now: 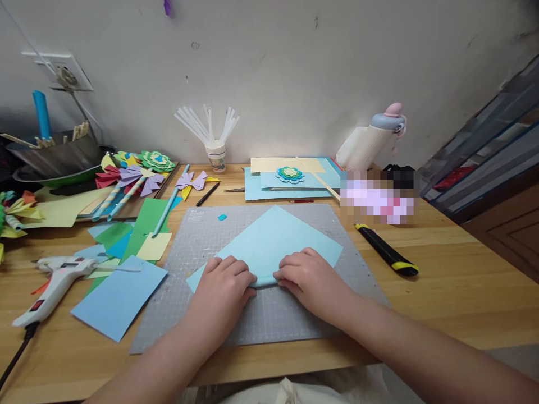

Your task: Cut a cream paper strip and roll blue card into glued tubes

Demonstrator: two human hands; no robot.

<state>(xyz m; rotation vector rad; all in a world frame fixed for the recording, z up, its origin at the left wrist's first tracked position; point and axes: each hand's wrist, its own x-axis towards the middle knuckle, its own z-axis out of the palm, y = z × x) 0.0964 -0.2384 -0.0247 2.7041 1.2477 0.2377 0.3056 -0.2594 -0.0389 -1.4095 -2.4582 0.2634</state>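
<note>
A light blue sheet of paper (275, 241) lies on a grey cutting mat (189, 331), one corner pointing to the wall. Its near edge is rolled into a narrow tube. My left hand (227, 280) grips the left part of this roll, fingers curled over it and thumb at the near side. On the right part, my right hand (305, 278) pinches the same roll with bent fingers. A short stretch of the tube shows between the two hands. Its outer ends are hidden under them.
At left lie a white glue gun (63, 280), a blue paper square (120, 297) and paper flowers (138, 179). Behind stand a cup of white sticks (216, 154) and stacked paper (252, 188). A black-yellow utility knife (387, 251) and a bottle (373, 137) are at right.
</note>
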